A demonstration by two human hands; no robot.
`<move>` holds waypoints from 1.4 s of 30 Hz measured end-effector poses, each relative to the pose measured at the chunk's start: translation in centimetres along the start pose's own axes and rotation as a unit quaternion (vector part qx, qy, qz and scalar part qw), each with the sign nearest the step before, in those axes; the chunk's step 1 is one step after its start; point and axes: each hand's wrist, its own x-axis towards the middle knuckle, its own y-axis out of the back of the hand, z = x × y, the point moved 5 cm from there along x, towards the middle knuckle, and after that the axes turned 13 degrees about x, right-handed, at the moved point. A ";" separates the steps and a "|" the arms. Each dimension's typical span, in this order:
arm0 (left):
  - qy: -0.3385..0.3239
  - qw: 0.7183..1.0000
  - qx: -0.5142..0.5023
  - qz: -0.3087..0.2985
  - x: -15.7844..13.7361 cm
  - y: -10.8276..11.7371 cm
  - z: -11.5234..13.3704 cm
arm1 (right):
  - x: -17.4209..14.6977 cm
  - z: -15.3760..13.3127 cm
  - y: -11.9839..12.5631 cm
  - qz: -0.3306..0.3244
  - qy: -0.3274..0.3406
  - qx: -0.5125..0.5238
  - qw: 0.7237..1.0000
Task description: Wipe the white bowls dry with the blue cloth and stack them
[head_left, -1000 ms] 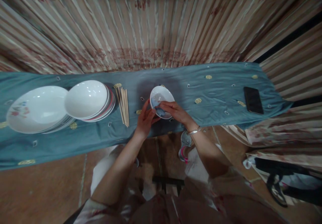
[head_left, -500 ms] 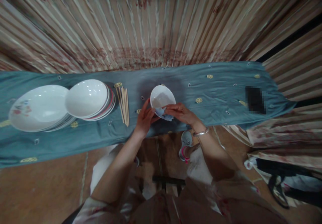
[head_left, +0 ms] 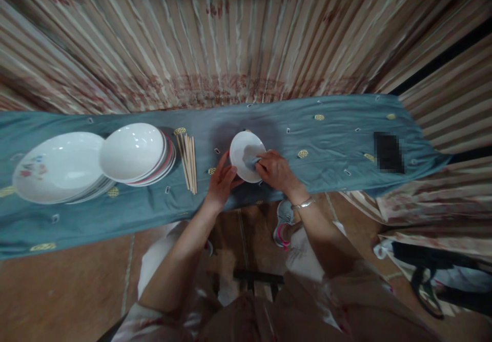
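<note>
A small white bowl [head_left: 243, 149] is held tilted over the cloth-covered table, its open side facing me. My left hand [head_left: 222, 180] grips it at the lower left, thumb on the rim and fingers around the outside. In my right hand [head_left: 275, 170] is a bunched light-blue cloth [head_left: 252, 162], pressed against the inside of the bowl at its right. Most of the cloth is hidden by my closed fingers. Left of the bowl lie several wooden chopsticks [head_left: 189, 162], side by side.
A stack of white bowls [head_left: 130, 152] and a stack of large floral plates [head_left: 61, 170] stand at the left on the blue tablecloth [head_left: 330, 142]. A dark blurred object [head_left: 389, 152] lies at the right. Pleated curtains [head_left: 238, 39] hang behind the table.
My right hand has moved with the cloth from the bowl's lower rim up into its inside. My left hand keeps its grip on the bowl.
</note>
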 end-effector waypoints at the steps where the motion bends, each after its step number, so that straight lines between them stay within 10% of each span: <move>1: 0.001 1.000 0.001 0.001 0.0 0.0 0.0 | 0.2 0.1 0.0 0.018 0.005 -0.016 1.000; 16: 0.018 1.000 -0.007 -0.006 -0.5 -0.3 0.1 | 2.6 0.2 -1.4 0.092 -0.019 0.182 0.979; 32: 0.019 1.000 -0.009 0.001 -0.2 -0.2 0.0 | 1.7 -2.4 -1.9 -0.006 -0.119 0.491 0.863; 42: 0.044 0.999 -0.021 0.024 0.0 -0.2 -0.1 | 0.1 -3.6 -1.8 0.022 -0.016 0.209 0.977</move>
